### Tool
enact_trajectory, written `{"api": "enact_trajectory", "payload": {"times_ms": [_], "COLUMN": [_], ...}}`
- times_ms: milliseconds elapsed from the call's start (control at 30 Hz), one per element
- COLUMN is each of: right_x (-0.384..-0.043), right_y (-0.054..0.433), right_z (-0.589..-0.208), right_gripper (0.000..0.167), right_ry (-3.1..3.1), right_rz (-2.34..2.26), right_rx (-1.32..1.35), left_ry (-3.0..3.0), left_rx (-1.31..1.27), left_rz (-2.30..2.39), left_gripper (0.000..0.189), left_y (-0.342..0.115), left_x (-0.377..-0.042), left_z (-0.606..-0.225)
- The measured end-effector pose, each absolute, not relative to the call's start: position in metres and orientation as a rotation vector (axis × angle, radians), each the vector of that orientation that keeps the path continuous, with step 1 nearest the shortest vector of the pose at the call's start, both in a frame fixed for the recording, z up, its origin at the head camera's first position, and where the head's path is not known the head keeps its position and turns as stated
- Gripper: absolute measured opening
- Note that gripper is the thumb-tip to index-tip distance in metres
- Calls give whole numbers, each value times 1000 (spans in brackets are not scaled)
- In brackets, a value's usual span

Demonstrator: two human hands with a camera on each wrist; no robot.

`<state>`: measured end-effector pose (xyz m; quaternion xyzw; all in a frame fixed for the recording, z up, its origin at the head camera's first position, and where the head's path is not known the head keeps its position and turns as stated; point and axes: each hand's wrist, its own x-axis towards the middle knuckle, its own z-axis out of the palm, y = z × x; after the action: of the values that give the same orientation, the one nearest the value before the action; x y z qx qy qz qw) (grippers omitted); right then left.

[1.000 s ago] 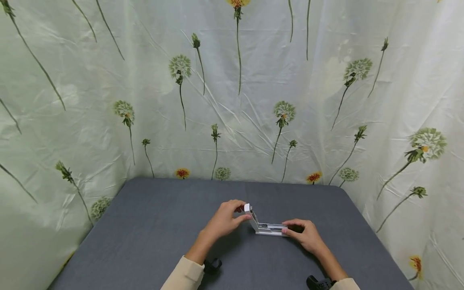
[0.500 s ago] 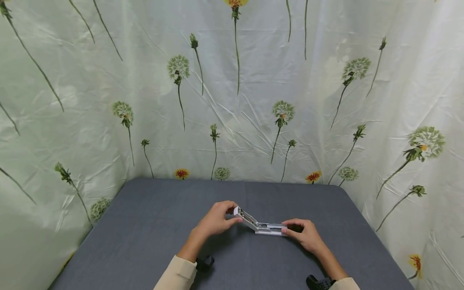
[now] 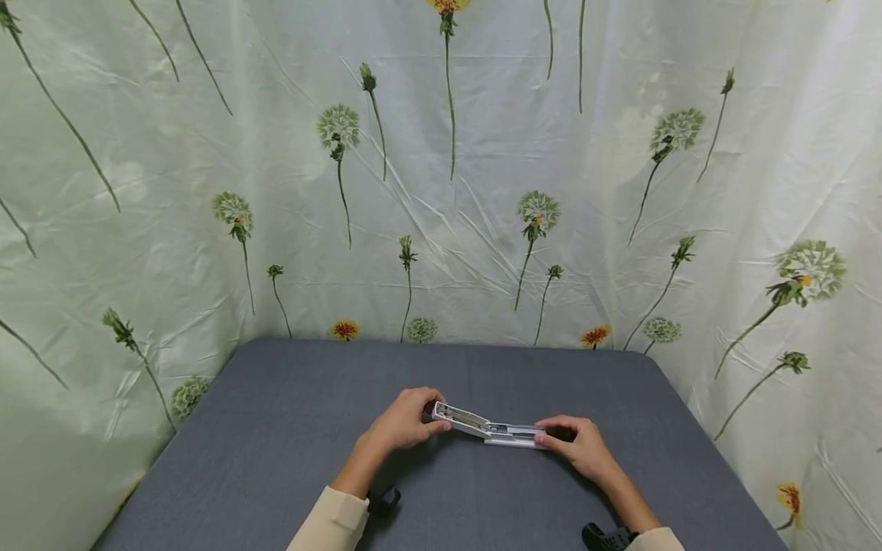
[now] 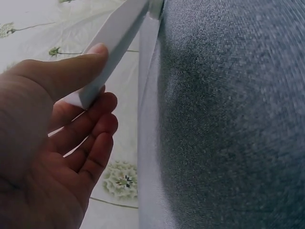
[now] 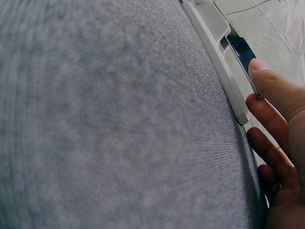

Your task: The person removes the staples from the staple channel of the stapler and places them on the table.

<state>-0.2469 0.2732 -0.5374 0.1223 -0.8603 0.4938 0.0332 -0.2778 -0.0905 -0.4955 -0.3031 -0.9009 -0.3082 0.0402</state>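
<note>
A white stapler (image 3: 510,441) lies on the grey table, hinged wide open. Its top arm (image 3: 468,421) slants up to the left from the hinge, inner side facing upward. My left hand (image 3: 405,419) pinches the free end of that arm between thumb and fingers, as the left wrist view also shows. At the other end, my right hand (image 3: 582,448) pinches the tip of the metal staple rail (image 5: 244,51) between thumb and index finger. The white base (image 5: 224,71) sits under the rail on the table. My other right fingers curl loosely below, beside the base's end.
The table (image 3: 331,398) has a dark grey cloth surface with rounded far corners. A white curtain (image 3: 289,153) with dandelion prints hangs behind and along both sides. Black straps (image 3: 383,501) sit at both wrists, below beige sleeves.
My left hand has moved left and down, swinging the stapler's top arm from steeply raised to nearly flat. My right hand and the base have stayed in place.
</note>
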Motion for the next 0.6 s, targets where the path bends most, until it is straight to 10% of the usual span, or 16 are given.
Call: {"api": "enact_trajectory", "payload": {"times_ms": [600], "right_x": [-249], "right_y": [273], "right_z": [-538], "right_gripper": [23], "right_ry": [-2675], "right_rz": [1494], "right_rx": [334], "left_ry": [-2787], "left_rx": [-876], "left_rz": [-854], "left_gripper": [45], "left_y": [-75], "left_x": [-271], "left_z": [-487]}}
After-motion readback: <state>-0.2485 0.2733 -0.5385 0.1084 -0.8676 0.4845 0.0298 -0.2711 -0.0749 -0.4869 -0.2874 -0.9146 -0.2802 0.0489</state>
